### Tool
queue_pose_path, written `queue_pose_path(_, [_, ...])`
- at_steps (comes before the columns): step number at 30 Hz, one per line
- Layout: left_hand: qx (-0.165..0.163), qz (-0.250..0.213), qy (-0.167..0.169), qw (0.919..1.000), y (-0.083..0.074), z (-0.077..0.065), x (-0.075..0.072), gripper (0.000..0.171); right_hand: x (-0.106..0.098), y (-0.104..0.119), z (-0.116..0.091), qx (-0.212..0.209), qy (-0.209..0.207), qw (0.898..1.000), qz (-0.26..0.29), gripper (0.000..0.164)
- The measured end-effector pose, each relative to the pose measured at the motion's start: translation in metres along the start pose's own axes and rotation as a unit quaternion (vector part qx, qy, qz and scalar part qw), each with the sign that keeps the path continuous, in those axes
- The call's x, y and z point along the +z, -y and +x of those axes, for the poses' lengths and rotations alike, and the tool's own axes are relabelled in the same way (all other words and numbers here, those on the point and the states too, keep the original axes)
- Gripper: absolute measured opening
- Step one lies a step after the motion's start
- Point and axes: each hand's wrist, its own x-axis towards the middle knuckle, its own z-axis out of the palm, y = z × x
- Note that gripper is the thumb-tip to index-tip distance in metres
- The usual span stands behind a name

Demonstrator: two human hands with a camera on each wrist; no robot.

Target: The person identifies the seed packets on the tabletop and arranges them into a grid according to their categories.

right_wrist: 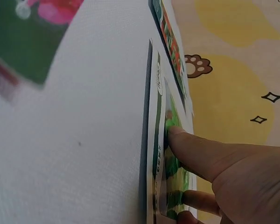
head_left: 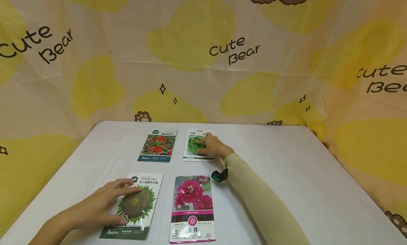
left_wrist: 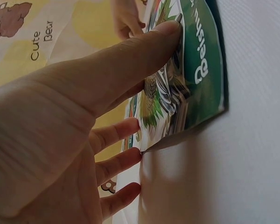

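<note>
Under my left hand [head_left: 98, 204] lies a sunflower seed packet [head_left: 136, 202], its face showing a big seed head and a green band at the bottom. The thumb and index finger rest on its face; the other fingers stay along its left edge, as the left wrist view shows. Farther back, my right hand [head_left: 213, 146] touches a seed packet with green leaves [head_left: 194, 146] on it. Its thumb and fingertips press on the front, and the hand covers the packet's right part. Both packets lie flat on the white table [head_left: 270, 149].
A hollyhock seed packet [head_left: 192, 202] with pink flowers lies right of the sunflower one. Behind, to the left of the leafy packet, is a packet with red flowers [head_left: 158, 146]. A yellow-patterned cloth [head_left: 190, 33] hangs behind the table. A dark band [head_left: 220, 175] sits at the right wrist.
</note>
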Motion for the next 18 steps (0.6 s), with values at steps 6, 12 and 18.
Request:
queue_pose_path(6, [-0.005, -0.013, 0.011, 0.9998, 0.0, 0.001, 0.0, 0.077, 0.003, 0.004, 0.001, -0.005, 0.002, 1.0, -0.006, 0.054])
queue_pose_path(12, [-0.004, 0.002, 0.004, 1.0, 0.0, 0.0, 0.0, 0.077, 0.006, 0.007, 0.0, -0.01, 0.0, 1.0, -0.01, 0.054])
queue_pose_path(18, [0.004, 0.006, 0.0, 1.0, -0.001, 0.001, 0.0, 0.078, 0.006, 0.013, -0.002, -0.014, 0.004, 1.0, -0.027, 0.054])
